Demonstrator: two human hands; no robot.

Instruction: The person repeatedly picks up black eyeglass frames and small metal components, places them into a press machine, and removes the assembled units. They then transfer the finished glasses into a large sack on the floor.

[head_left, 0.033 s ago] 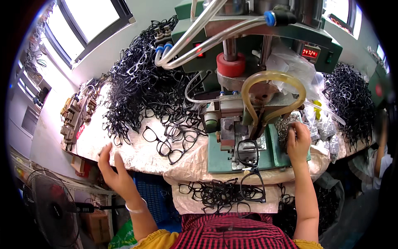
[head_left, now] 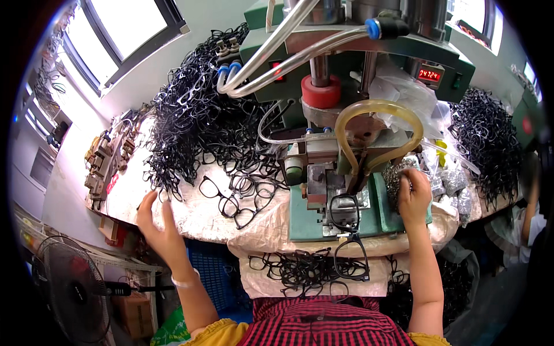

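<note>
My left hand (head_left: 160, 232) is raised over the front left edge of the table, thumb and fingers apart, holding nothing. Close beyond its fingertips lies the front of a large heap of black glasses frames (head_left: 190, 124). My right hand (head_left: 415, 199) is at a pile of small shiny metal parts (head_left: 393, 187) in a green tray (head_left: 381, 206). Its fingers are curled together; whatever they pinch is hidden. One black glasses frame (head_left: 366, 262) sits at the press (head_left: 329, 184), one rim over the metal fixture and the other hanging past the front edge. Neither hand touches it.
Several loose glasses frames (head_left: 229, 205) lie left of the press, with more on the cloth (head_left: 258, 284) at my lap. Another heap of frames (head_left: 485, 144) stands at the far right. A fan (head_left: 72, 288) is at lower left, beside a blue crate (head_left: 210, 271).
My left hand has shifted slightly and turned, its fingers now pointing more toward the heap. My right hand and the frame at the press look nearly the same.
</note>
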